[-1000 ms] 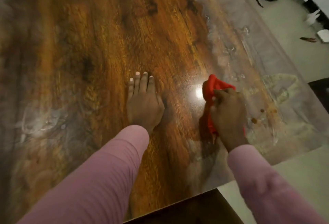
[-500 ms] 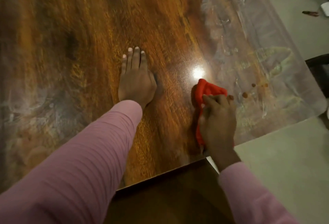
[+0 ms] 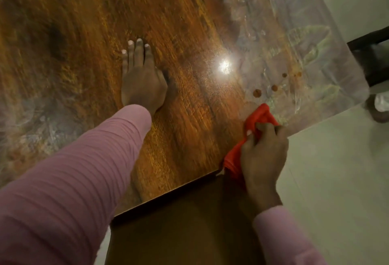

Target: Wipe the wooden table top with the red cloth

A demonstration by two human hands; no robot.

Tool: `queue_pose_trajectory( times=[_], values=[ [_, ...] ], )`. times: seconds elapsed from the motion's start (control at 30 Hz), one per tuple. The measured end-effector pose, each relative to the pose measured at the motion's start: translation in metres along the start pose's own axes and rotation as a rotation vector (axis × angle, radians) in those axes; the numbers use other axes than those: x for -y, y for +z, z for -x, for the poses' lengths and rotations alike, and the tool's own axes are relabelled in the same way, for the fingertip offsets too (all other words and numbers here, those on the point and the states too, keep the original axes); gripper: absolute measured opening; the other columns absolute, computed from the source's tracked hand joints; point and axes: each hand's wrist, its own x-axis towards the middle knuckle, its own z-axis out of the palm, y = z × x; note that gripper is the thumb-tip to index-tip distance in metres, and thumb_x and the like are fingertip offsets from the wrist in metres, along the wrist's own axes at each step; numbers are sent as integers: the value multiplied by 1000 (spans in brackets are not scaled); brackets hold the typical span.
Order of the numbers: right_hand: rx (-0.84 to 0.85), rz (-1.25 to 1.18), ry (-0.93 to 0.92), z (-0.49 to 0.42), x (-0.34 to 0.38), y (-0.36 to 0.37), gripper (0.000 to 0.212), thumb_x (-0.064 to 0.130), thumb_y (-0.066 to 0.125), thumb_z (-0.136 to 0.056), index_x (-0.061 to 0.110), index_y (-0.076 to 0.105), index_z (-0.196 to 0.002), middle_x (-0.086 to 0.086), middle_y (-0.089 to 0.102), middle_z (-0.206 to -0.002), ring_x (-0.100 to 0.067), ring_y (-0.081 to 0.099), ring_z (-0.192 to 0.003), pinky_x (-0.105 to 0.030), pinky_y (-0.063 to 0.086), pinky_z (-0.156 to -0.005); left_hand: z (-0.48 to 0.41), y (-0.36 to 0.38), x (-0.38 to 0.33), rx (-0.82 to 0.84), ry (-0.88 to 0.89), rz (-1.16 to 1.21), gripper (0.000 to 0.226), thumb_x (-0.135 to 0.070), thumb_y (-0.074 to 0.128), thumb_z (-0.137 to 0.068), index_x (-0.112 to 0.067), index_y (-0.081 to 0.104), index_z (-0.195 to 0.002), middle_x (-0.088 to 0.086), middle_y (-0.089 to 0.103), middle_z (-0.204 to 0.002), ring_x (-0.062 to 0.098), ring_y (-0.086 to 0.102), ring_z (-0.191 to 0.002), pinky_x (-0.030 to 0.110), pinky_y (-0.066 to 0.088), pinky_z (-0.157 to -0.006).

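Hands first: gripping with the right hand, fingers curled and pinching a crumpled bright red cloth; bracing with the left hand, fingers straight and close together, palm down on the glossy brown wood-grain bench top.

Cloth held right at the near corner of the bench, front bunch on the wood just ahead of the right knuckles, rear fold trailing past the edge under the palm. Well apart from the left hand, across a strip of bare shiny grain.

Just beyond the right fingertips, a few small round brown spots. Past those, a wide cloudy, streaky film running away along the right-hand side. More dull haze out to the left of the left hand. Between the hands and a little farther out, a bright lamp glare. Pale floor to the right of the right hand; a darker brown panel below the bench edge, near both wrists.

Probably mid-stroke, with much of the surface left to wipe. Risks, as judgement only:
- Slipping off the corner with the cloth half overhanging, losing contact and perhaps dropping it to the floor.
- Smearing the spots into the film instead of lifting them, given such a small bunched contact patch.
- Skipping the haze beside the left hand, partly hidden under the pink ribbed sleeve.
- Sliding on the slick finish if leaning hard on the left palm.
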Motion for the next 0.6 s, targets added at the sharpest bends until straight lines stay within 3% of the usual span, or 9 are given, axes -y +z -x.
queue_pose_trajectory(
  times=[0.1, 0.23, 0.33, 0.5, 0.6],
  values=[
    [-12, -21, 54, 36, 17, 6, 21, 18, 62, -87, 12, 63, -107, -5, 50, -109, -23, 49, -98, -27, 33, -77, -1, 1, -1, -5, -13, 16, 57, -22, 25, -95, 1, 23, -147, 16, 16, -157, 30, 7, -147, 41, 2, -120],
    [153, -101, -217, 120, 41, 14, 27, 21, 70, -79, 22, 64, -105, 4, 53, -98, -14, 51, -87, -20, 39, -62, 0, 2, 1, -10, -12, 8, 58, -23, 24, -94, 2, 23, -147, 17, 17, -157, 31, 7, -146, 43, 3, -120],
    [184, -88, -322, 92, 18, 6, 36, 14, 70, -74, 17, 65, -110, 0, 55, -99, -18, 52, -89, -22, 40, -63, 1, 2, 5, -16, -14, 14, 58, -23, 24, -94, 2, 24, -147, 17, 18, -157, 31, 8, -146, 43, 3, -120],
    [-48, 22, -46, -46, -34, -8, 28, 14, 58, -85, 12, 67, -112, -10, 57, -113, -29, 52, -105, -29, 37, -80, 1, 2, 0, -43, -7, 31, 56, -20, 27, -95, 3, 25, -146, 18, 19, -156, 31, 8, -146, 43, 3, -120],
    [-96, 4, 56, -35, -20, -3, 26, 15, 57, -88, 13, 65, -113, -6, 54, -114, -25, 51, -104, -27, 34, -80, 1, 1, -1, -59, -26, 23, 56, -20, 27, -95, 3, 25, -146, 18, 20, -156, 32, 9, -146, 43, 4, -120]
  ],
)
